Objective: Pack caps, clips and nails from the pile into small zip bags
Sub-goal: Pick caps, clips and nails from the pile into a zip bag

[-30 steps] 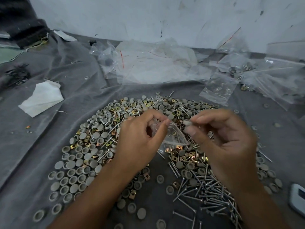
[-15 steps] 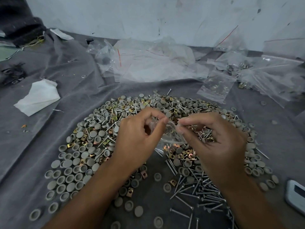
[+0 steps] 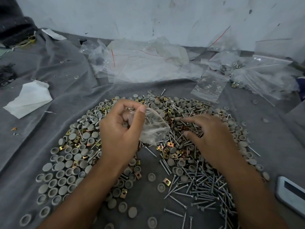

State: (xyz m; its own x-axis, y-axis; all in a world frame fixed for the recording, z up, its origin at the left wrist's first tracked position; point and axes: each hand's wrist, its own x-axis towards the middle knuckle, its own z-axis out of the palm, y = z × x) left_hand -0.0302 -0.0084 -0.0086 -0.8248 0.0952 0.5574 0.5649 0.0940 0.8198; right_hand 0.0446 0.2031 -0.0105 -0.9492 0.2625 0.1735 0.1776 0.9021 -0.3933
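A: Where do the hands stand?

B: The left hand (image 3: 121, 129) pinches a small clear zip bag (image 3: 154, 128) by its mouth, thumb and fingers curled round the plastic, and holds it above the middle of the pile (image 3: 115, 146). The right hand (image 3: 209, 138) is spread, fingers loose and holding nothing, low over the brass clips (image 3: 170, 144) and nails (image 3: 198, 194) just beside the bag.

A: What could go wrong from here?

B: The bag looks crumpled and its mouth half shut, so a piece pushed in one-handed could miss and fall back. A nail point could also pierce the thin film. The three sorts lie mixed, so the hand may well pick up the wrong part.

A: How many of each?

B: Two hands, one bag in hand. The grey caps (image 3: 62, 179), clips and nails are far too many to count: hundreds together, caps mostly left, nails mostly lower right. Beyond the pile lie a flat small bag (image 3: 209, 87), a heap of empty bags (image 3: 148, 63), filled ones (image 3: 255, 75) at right, and one white tissue (image 3: 31, 98) on the grey cloth (image 3: 66, 66).
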